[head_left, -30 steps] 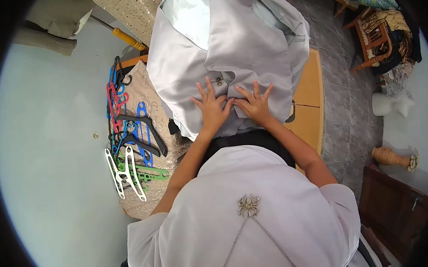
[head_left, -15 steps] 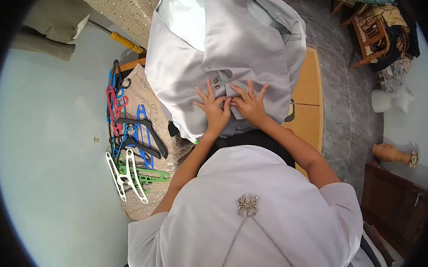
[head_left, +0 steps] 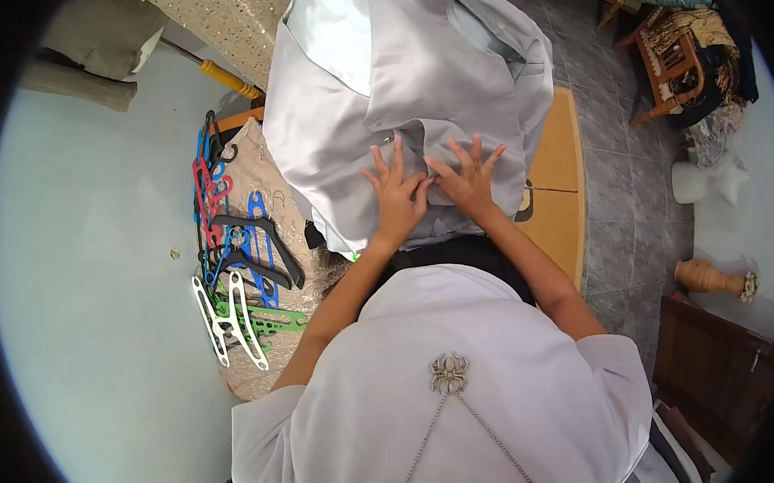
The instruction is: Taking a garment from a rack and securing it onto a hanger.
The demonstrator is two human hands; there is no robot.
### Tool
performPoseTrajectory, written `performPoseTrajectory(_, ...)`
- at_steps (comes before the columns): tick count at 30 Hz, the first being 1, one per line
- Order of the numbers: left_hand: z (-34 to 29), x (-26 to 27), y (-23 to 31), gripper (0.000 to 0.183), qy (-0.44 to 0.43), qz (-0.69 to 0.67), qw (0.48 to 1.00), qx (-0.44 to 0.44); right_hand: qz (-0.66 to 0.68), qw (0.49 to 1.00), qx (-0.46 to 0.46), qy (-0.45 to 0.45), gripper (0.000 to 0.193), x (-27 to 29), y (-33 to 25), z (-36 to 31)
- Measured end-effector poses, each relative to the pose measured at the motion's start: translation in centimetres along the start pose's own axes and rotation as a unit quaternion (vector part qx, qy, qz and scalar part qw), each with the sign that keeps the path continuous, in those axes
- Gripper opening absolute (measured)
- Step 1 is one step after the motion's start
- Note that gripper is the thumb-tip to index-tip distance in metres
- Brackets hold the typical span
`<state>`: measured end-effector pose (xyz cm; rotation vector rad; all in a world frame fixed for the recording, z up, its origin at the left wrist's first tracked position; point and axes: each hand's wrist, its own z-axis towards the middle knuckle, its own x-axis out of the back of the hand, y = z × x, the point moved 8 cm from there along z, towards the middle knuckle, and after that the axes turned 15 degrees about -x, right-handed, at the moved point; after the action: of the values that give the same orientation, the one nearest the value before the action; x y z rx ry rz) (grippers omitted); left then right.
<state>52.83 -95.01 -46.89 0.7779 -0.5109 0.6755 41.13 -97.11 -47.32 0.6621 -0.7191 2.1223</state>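
Note:
A light grey satin vest [head_left: 441, 88] with a paler, shiny lining lies spread in front of me, its neck end away from me. At the vest's front opening, my left hand [head_left: 400, 205] pinches the cloth between thumb and index finger, the other fingers fanned out. Close beside it, my right hand [head_left: 468, 186] pinches the overlapping front edge the same way. Just above my left fingertips shows a small metallic button [head_left: 389, 140]. The cloth bulges in a fold between and above the hands. What lies exactly between the fingertips is too small to make out.
Left of the vest, several plastic hangers [head_left: 253, 247] in blue, black, red, green and white lie on a plastic-covered surface beside a pale wall. A tan wooden board [head_left: 566, 190] shows at the right. Farther right stand a wooden chair [head_left: 673, 69] with cloths and a clay vase [head_left: 708, 277].
Both hands have shifted slightly right, still pinching the vest's front. The cloth has bunched up, and one of two metallic buttons seen before is now covered.

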Motion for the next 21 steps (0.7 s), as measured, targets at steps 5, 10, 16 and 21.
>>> performPoseTrajectory(5,0.3,0.5,0.5,0.017,-0.005,0.002,1.000,-0.019,-0.001,1.000,-0.006,-0.013,0.024,1.2,1.1,1.0)
performPoseTrajectory(10,0.1,3.6,-4.2,0.035,0.038,0.077,0.996,0.016,0.066,0.992,-0.047,-0.100,0.009,3.1,3.1,0.4)
performPoseTrajectory(16,3.7,7.8,-12.9,0.056,0.063,0.217,0.968,0.110,-0.064,0.985,-0.052,-0.154,0.019,4.2,9.3,-3.6)
performPoseTrajectory(21,7.6,10.1,-15.8,0.069,0.073,0.260,0.960,0.072,-0.291,0.906,-0.302,-0.056,0.018,8.5,19.5,-2.0)
